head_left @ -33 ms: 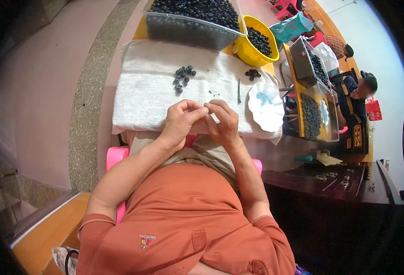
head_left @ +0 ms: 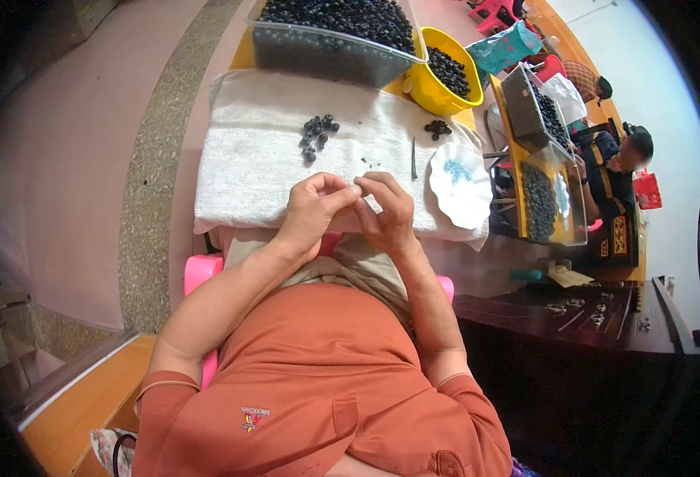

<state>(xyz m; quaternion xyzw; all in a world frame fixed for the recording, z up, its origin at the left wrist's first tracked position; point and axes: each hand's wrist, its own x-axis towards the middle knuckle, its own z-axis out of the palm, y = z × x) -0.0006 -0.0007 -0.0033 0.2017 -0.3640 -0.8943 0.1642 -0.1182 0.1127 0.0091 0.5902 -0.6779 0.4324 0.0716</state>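
Over the near edge of a white towel [head_left: 243, 171], my left hand [head_left: 312, 211] and my right hand [head_left: 386, 213] meet with thumbs and fingertips pinched together. Whatever lies between the fingertips is too small or hidden to make out. Beyond my left hand is a loose cluster of small round black pieces [head_left: 316, 135]. A smaller dark heap [head_left: 438, 127] sits farther right. Between them and my right hand lie a thin dark stick-like tool [head_left: 414, 159] and a few tiny dark bits [head_left: 371, 164]. A white scalloped dish [head_left: 463, 208] holding small pale-blue bits rests right of my right hand.
At the far edge stand a clear plastic bin [head_left: 326, 56] and a yellow basin [head_left: 428, 94], both filled with black pieces. On the right, more bins [head_left: 541, 191] stand on another table near a seated person [head_left: 616, 171]. A pink stool [head_left: 203, 274] is under me.
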